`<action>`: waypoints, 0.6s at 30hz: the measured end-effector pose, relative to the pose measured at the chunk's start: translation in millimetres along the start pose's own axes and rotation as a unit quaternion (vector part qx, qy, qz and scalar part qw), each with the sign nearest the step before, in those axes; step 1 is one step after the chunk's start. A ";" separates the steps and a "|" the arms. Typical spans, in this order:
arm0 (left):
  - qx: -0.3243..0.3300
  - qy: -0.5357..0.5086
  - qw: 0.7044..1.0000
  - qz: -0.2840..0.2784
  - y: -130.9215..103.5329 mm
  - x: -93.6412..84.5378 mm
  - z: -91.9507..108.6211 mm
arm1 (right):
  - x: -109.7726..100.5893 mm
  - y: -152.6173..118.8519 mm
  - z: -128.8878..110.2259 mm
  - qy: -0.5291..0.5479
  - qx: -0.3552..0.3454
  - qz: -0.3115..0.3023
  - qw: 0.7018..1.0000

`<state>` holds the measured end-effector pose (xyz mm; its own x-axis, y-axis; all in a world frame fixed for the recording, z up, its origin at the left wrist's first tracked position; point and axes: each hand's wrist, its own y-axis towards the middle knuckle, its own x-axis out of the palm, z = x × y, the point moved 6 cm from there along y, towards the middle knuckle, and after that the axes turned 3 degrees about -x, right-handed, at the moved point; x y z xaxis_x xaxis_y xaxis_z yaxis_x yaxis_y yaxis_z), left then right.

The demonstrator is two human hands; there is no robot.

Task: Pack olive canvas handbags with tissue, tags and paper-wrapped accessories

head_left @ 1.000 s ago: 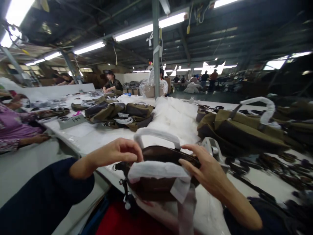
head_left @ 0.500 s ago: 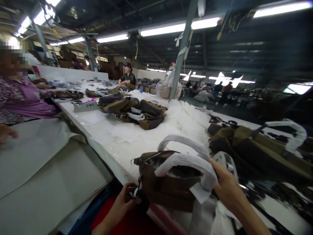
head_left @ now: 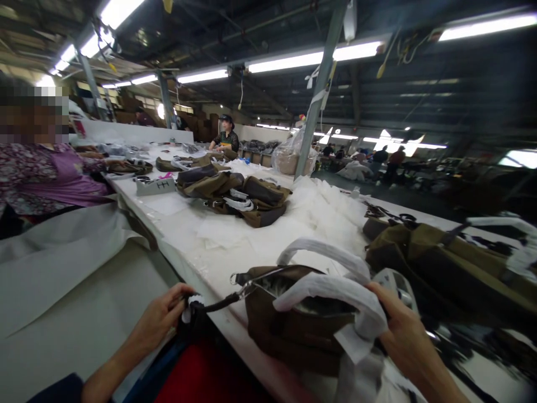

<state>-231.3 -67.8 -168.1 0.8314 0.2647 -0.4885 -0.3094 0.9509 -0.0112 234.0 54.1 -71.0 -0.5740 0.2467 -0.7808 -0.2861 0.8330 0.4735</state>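
A brown bag (head_left: 297,330) with an open zipper and two handles wrapped in white stands at the near table edge. My left hand (head_left: 161,313) is closed on a dark strap (head_left: 222,303) with a white wrapping, stretched out from the metal clip at the bag's left end. At the bag's right side, my right hand (head_left: 400,322) grips the white-wrapped handle (head_left: 335,288); its fingertips are partly hidden behind it.
More olive bags lie mid-table (head_left: 235,193) and at right (head_left: 453,263). White sheets (head_left: 325,210) are piled behind the bag. At left are a grey sheet (head_left: 62,280) and a person in purple (head_left: 62,173). Another person (head_left: 225,137) sits farther back.
My left hand has moved left and up, drawing the strap out from the bag's end; it hung down before. My right hand keeps its hold. The view has shifted slightly.
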 end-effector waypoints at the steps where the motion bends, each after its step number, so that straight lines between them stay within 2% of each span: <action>1: 0.017 0.023 1.000 0.011 2.1 -10.0 11.0 | 0.7 0.1 1.4 0.001 0.003 0.000 1.000; 4: 0.086 0.105 0.988 0.066 7.1 -35.2 52.0 | 0.6 1.9 -0.8 0.001 -0.001 0.004 1.000; 6: 0.181 0.147 0.967 0.100 7.3 -44.9 91.8 | -1.1 3.5 -7.5 0.000 -0.011 0.003 1.000; 8: 0.291 0.167 0.937 0.100 4.7 -44.1 137.9 | -3.8 4.8 -15.8 -0.004 -0.023 0.002 1.000; 10: 0.378 0.192 0.904 0.058 1.3 -31.2 183.0 | -7.0 5.3 -22.6 -0.008 -0.029 0.004 1.000; 13: 0.468 0.216 0.854 -0.073 -6.4 5.9 238.9 | -10.0 5.3 -28.2 -0.006 -0.029 0.001 1.000; 15: 0.514 0.227 0.810 -0.170 -14.8 34.6 263.7 | -11.0 5.1 -29.6 0.002 -0.024 -0.004 1.000; 18: 0.547 0.215 0.757 -0.287 -23.7 69.2 281.6 | -10.6 4.6 -29.0 0.018 -0.005 -0.015 1.000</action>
<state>-36.4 -26.8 44.0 0.3847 -0.0950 -0.9181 0.8078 0.5159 0.2851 216.5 41.0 -48.7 -0.5920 0.2031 -0.7800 -0.3115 0.8349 0.4538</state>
